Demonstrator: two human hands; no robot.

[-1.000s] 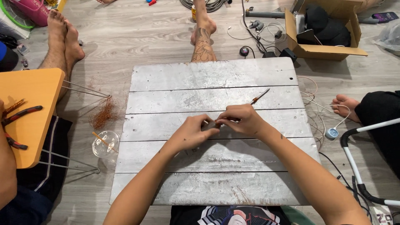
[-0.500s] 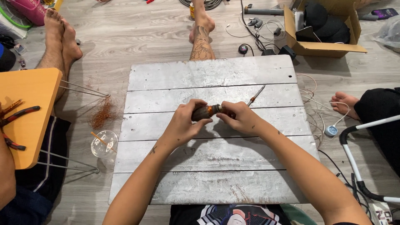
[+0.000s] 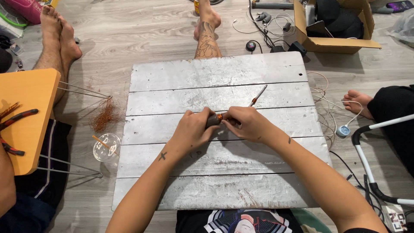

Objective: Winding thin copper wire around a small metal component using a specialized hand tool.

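Note:
My left hand (image 3: 192, 128) and my right hand (image 3: 247, 124) meet over the middle of a white-painted plank board (image 3: 215, 73). Between them they grip a small dark cylindrical piece with an orange copper-coloured end (image 3: 214, 119). The left fingers wrap its dark body. The right fingertips pinch at its orange end. Most of the piece is hidden by my fingers. A thin tool with an orange band (image 3: 258, 95) lies on the board just beyond my right hand, untouched.
A tangle of copper wire (image 3: 105, 114) and a clear plastic cup (image 3: 106, 147) lie left of the board. An orange folding table (image 3: 26, 116) carries red-handled pliers (image 3: 15, 121). Other people's feet, cables and a cardboard box (image 3: 334, 26) ring the far side.
Both hands lifted the dark piece slightly up the board, then settled back to the middle plank. The grip has tightened, and the fingers now cover more of the piece.

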